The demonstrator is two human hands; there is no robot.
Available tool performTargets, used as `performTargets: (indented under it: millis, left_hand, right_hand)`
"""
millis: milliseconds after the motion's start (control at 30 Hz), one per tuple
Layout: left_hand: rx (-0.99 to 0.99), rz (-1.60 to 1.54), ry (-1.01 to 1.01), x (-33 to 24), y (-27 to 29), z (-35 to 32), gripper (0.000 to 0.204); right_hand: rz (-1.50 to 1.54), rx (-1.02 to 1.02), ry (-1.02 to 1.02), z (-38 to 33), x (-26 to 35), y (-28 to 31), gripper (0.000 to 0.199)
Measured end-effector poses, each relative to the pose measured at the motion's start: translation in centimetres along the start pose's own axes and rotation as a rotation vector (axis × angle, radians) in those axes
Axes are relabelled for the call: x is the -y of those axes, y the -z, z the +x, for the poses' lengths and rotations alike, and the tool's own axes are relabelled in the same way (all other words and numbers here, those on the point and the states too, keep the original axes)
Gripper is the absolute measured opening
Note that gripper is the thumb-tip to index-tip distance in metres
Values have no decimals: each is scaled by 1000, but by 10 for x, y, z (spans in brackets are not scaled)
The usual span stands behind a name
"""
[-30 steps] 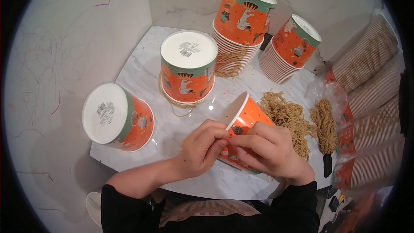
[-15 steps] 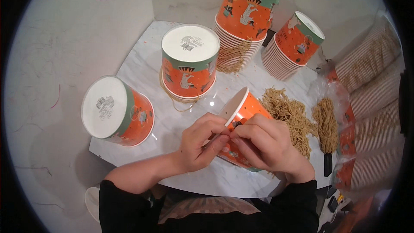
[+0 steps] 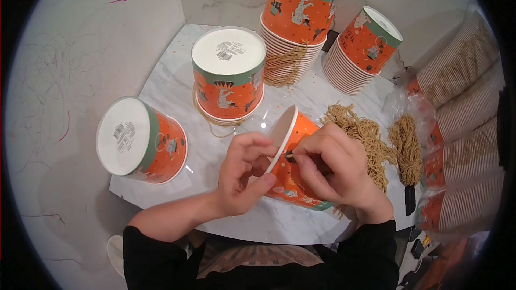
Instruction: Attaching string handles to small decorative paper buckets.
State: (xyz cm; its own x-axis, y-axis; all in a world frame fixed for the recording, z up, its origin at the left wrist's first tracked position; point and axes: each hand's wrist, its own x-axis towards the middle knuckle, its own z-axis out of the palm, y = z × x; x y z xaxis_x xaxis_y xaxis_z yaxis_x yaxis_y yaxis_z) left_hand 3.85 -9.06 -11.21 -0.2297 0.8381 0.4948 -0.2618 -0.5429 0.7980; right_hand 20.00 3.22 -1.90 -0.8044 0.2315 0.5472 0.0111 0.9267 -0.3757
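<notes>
A paper bucket, orange with a green base band and white rim, lies tilted on its side with its mouth facing left. My left hand is curled about the rim, fingers at the mouth and thumb on the outside. Just below the rim, my right hand pinches against the outer wall. A thin tan cord seems to run beneath these fingers; its end is hard to make out. Right beside this hand lies a loose heap of tan cords.
Upside-down buckets stand at left and centre, the latter with cord at its foot. Behind rise two nested stacks. A tied cord bundle and plastic-wrapped bucket stacks are at right. The marble-patterned table meets walls.
My hands were together at the bucket's rim and have drawn apart. The left has opened out around the rim; the right still pinches at the wall. The whole view has shifted slightly.
</notes>
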Motion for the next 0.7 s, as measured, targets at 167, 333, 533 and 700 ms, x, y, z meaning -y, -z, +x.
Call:
performTargets:
  millis: [167,333,533,700]
  left_hand:
    - [105,-324,373,1,12,1,57]
    - [95,-304,368,6,12,-4,57]
    - [36,-197,175,9,2,-4,61]
    - [32,-92,133,15,5,-5,59]
  right_hand:
    - [-99,33,53,5,7,15,23]
    - [-264,11,156,1,8,7,26]
    - [-234,-62,159,3,-5,-7,27]
    - [-243,-84,178,4,-10,-11,27]
